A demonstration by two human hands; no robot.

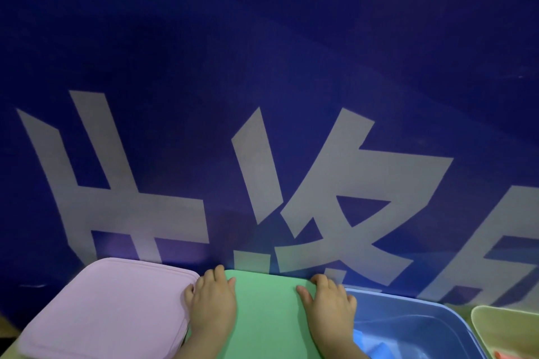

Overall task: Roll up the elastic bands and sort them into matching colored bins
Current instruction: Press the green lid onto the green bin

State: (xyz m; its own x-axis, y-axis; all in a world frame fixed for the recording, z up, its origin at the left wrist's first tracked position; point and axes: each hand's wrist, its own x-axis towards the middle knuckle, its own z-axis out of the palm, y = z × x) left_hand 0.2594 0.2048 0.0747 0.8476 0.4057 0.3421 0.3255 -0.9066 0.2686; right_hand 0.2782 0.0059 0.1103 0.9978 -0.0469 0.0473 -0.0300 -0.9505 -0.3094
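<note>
A green lid [265, 315] covers the middle bin at the bottom of the head view. My left hand [211, 300] holds its left far corner, fingers curled over the edge and thumb on top. My right hand [329, 306] holds the right far corner the same way. To the left stands a bin closed by a purple lid [110, 306]. On the right, an open blue bin [408, 299] holds a blue elastic band [376, 344]. The green bin's inside is hidden under its lid.
A pale yellow bin [495, 312] stands at the far right with a bit of something red [501, 355] in it. A dark blue banner [262, 96] with large grey characters rises right behind the bins.
</note>
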